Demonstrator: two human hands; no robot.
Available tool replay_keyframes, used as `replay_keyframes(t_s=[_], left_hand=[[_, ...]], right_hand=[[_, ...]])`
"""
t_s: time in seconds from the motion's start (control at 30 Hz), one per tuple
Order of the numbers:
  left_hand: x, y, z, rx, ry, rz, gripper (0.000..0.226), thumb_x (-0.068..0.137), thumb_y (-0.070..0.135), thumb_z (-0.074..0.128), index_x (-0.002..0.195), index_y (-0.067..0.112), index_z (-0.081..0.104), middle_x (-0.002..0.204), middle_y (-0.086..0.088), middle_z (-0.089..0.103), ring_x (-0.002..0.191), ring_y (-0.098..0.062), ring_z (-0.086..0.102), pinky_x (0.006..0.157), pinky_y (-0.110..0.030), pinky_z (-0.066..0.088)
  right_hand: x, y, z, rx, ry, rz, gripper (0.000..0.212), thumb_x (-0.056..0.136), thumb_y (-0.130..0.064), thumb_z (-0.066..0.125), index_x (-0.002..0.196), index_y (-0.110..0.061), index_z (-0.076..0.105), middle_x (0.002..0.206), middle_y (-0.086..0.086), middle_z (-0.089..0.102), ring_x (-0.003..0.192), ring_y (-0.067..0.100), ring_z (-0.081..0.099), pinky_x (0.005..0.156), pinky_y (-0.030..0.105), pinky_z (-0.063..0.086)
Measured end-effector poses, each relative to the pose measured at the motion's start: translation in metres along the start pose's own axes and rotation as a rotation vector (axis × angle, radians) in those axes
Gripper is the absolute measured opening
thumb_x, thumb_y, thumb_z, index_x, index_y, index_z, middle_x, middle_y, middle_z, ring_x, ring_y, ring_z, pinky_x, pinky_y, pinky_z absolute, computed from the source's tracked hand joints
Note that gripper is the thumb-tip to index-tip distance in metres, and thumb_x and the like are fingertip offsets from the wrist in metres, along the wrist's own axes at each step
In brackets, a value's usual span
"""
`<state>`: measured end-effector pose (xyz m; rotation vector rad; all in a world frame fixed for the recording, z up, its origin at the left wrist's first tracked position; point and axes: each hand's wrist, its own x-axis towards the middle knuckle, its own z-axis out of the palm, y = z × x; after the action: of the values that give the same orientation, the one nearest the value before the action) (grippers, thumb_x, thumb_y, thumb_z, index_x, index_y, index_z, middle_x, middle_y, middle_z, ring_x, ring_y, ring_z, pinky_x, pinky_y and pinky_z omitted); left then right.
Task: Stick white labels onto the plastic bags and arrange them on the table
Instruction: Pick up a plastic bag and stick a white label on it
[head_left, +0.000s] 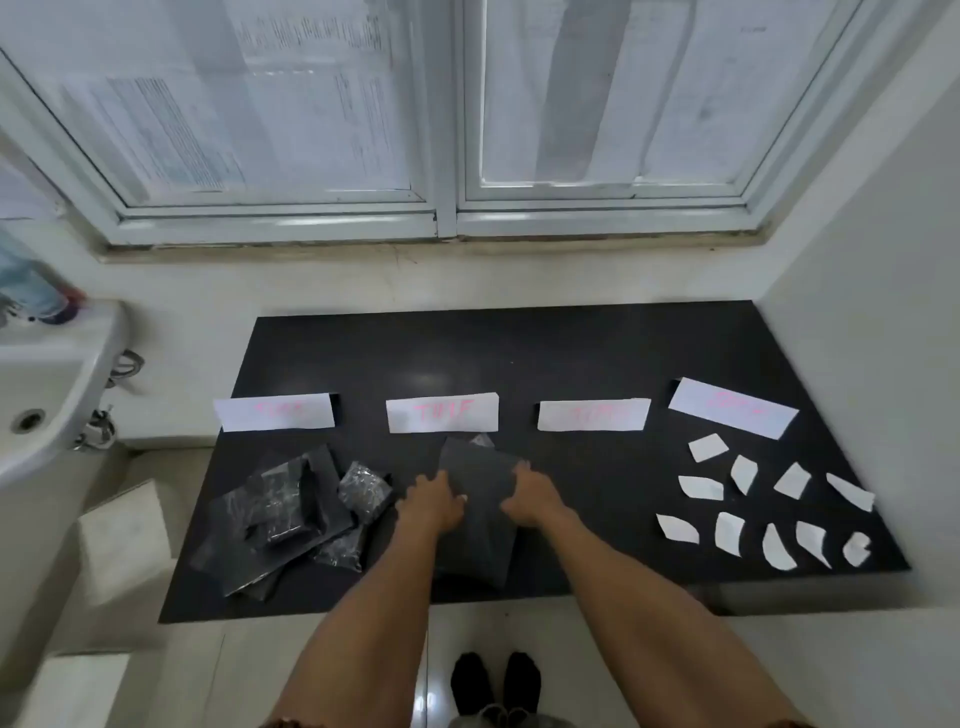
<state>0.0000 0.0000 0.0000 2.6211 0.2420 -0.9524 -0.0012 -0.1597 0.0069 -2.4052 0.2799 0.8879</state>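
Bags are the job: one dark bag (480, 512) lies flat at the middle front of the black table (519, 353), just below the second of four white signs (442, 412), and both hands rest on it. The left hand (432, 500) presses its left edge and the right hand (530, 496) its right edge, fingers spread flat on the film; I cannot tell whether either hand pinches the bag or only pins it down. It looks thin, limp and very light, likely slippery, so it should be held by an edge or corner, or flattened with the palms before a label goes on. A pile (291, 514) of more bags, dark and crinkled, sits well to the left near the front edge. The labels (763, 506), small white irregular pieces, lie spread apart on the right under the fourth sign; they look flimsy and would need lifting by a corner with the fingertips. Pink writing on the signs is too blurred to read. The bags in the pile overlap, so their number is unclear, and black film on black table hides the outlines. Whether any bag yet carries a label cannot be seen.
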Motion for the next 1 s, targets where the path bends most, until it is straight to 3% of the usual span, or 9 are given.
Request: replay_keyframes(t_s=[0.23,0.33,0.5,0.7,0.87,1.0], left_hand=[[0.006,-0.007,0.017,-0.016,0.027,-0.006,0.068,0.094,0.044,0.048,0.150,0.018,0.021,0.145,-0.023,0.037,0.131,-0.040,0.041,0.107,-0.047,0.035],[0.010,-0.007,0.015,-0.168,0.066,-0.023,0.066,0.092,0.041,0.051,0.147,0.015,0.026,0.140,-0.023,0.045,0.128,-0.040,0.044,0.106,-0.045,0.038],[0.014,-0.006,0.002,-0.443,0.100,-0.103,0.065,0.087,0.033,0.059,0.142,0.010,0.034,0.138,-0.020,0.049,0.127,-0.038,0.047,0.103,-0.040,0.041],[0.018,-0.001,-0.005,-0.635,0.112,-0.156,0.043,0.077,0.025,0.067,0.113,0.003,0.064,0.118,-0.017,0.065,0.107,-0.033,0.060,0.089,-0.037,0.051],[0.016,0.022,-0.015,-0.747,0.137,-0.137,0.042,0.080,0.031,0.068,0.111,0.004,0.057,0.117,-0.015,0.062,0.107,-0.032,0.058,0.090,-0.035,0.048],[0.016,0.045,-0.018,-0.803,0.110,-0.100,0.051,0.081,0.032,0.068,0.118,0.005,0.048,0.122,-0.015,0.057,0.110,-0.033,0.056,0.094,-0.038,0.048]], right_hand=[[-0.006,0.005,0.020,0.237,-0.051,0.131,0.083,0.082,-0.018,0.061,0.150,-0.010,0.014,0.142,0.017,0.039,0.125,0.034,0.045,0.100,0.032,0.041],[-0.001,0.007,0.027,0.308,-0.033,0.182,0.086,0.082,-0.013,0.063,0.151,-0.013,0.011,0.143,0.019,0.039,0.127,0.035,0.044,0.103,0.034,0.042],[0.000,0.005,0.031,0.335,0.026,0.232,0.085,0.081,-0.010,0.067,0.148,-0.010,0.014,0.141,0.020,0.041,0.127,0.036,0.045,0.103,0.036,0.042],[0.001,0.008,0.022,0.358,0.132,0.253,0.084,0.081,-0.006,0.065,0.150,-0.015,0.017,0.140,0.019,0.044,0.127,0.036,0.045,0.106,0.039,0.042],[-0.004,0.010,0.001,0.419,0.210,0.229,0.078,0.075,-0.003,0.070,0.141,-0.016,0.031,0.128,0.017,0.053,0.119,0.035,0.052,0.098,0.040,0.048],[-0.011,0.015,-0.020,0.467,0.261,0.201,0.087,0.069,-0.006,0.076,0.143,-0.017,0.030,0.130,0.016,0.051,0.120,0.033,0.051,0.099,0.040,0.048]])
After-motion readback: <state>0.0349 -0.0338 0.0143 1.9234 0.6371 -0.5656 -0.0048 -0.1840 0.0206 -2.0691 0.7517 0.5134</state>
